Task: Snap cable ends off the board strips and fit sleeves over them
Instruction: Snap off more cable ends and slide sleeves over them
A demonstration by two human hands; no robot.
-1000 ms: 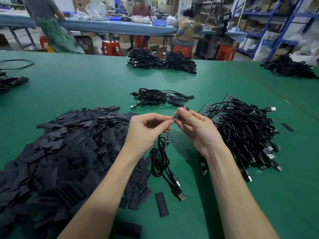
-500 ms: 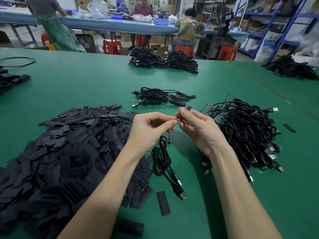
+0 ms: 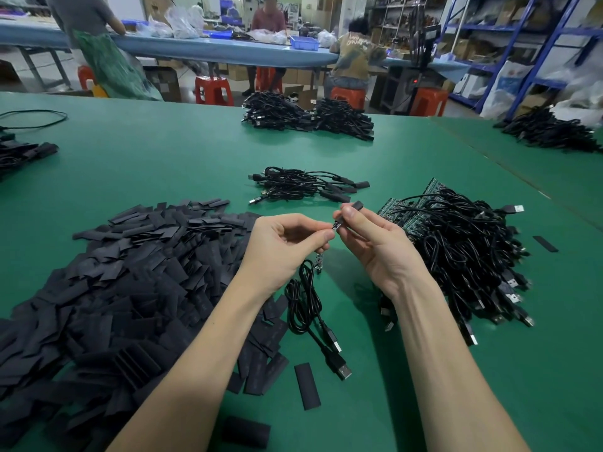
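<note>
My left hand (image 3: 287,243) pinches the small board end (image 3: 336,226) of a black cable (image 3: 306,308), whose loops and USB plug hang down onto the green table. My right hand (image 3: 375,243) pinches a black sleeve (image 3: 354,207) between thumb and forefinger, its near mouth right at the cable's board end. How far the end sits inside the sleeve is hidden by my fingers. A big heap of flat black sleeves (image 3: 114,288) lies to the left. To the right is a tangle of black cables (image 3: 466,256) on green board strips (image 3: 398,213).
A small bundle of sleeved cables (image 3: 300,187) lies just beyond my hands. More cable piles (image 3: 306,117) sit at the table's far edge and far right (image 3: 548,128). Loose sleeves (image 3: 306,385) lie near my forearms. People work at a blue bench (image 3: 208,47) behind.
Both hands stay close together at the same spot. The sleeve in my right hand has shifted slightly along the cable end; the view has tilted a little.
</note>
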